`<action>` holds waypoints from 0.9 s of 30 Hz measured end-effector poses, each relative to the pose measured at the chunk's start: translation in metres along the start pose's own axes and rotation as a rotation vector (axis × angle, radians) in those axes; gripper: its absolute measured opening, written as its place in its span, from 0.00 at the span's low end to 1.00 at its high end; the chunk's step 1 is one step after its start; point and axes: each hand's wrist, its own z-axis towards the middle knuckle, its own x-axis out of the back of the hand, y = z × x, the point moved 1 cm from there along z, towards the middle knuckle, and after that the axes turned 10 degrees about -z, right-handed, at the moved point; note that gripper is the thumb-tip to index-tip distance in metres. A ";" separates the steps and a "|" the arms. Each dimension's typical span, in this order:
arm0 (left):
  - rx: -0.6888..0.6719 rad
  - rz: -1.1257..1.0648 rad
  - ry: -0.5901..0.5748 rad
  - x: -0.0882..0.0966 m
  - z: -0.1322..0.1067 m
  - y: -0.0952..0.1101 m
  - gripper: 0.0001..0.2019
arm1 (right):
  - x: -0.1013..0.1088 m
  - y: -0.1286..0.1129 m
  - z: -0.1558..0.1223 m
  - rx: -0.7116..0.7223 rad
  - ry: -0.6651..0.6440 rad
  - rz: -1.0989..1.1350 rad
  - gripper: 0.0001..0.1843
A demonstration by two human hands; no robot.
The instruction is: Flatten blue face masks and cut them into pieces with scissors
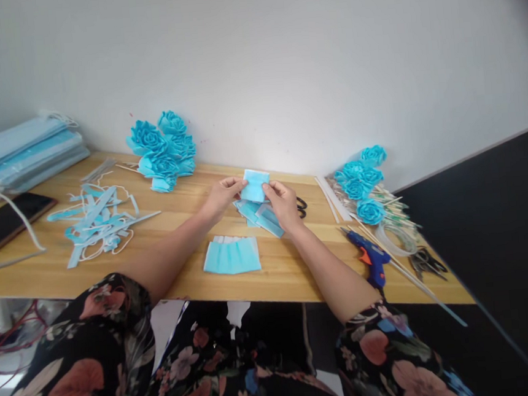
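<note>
- As a pale blue sheet (pixel 254 186) is stretched between your fingertips above the wooden table (pixel 176 196), your left hand (pixel 225 195) pinches its left edge, thumb and fingers closed narrowly on it.
- Your right hand (pixel 283 202) holds the opposite edge in a similar pinch, leaving the middle of the sheet uncovered.
- Below, loose blue pieces (pixel 270 219) lie fanned and overlapping; whether the sheet's lower edge touches them, you cannot tell from this angle.
- The material looks thin and apt to crease, so a light, even pull from both sides should serve better than a hard tug; matching the height of your two pinches would help the edges run straight.
- Between your forearms, a pleated blue piece (pixel 231 256) lies flat near the table's front edge, where a dropped elbow or wrist could crumple it.
- Beside your right hand, black looped handles (pixel 302 207) show, close enough to snag a careless knuckle.
- A blue glue gun (pixel 371 256) lies near your right forearm; its heat cannot be judged by eye, so a wide berth is wise.
- To the left, a tangle of trimmed strips (pixel 99 221) sits well apart from your work.
</note>
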 end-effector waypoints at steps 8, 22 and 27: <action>-0.022 0.030 0.003 0.000 0.000 0.002 0.14 | 0.004 -0.004 0.003 0.045 0.142 -0.032 0.15; -0.086 0.108 -0.184 -0.008 -0.006 -0.001 0.17 | -0.003 -0.019 -0.010 0.189 -0.047 -0.257 0.18; -0.085 0.069 -0.136 -0.007 -0.006 0.001 0.17 | 0.000 -0.013 -0.005 0.122 0.056 -0.175 0.15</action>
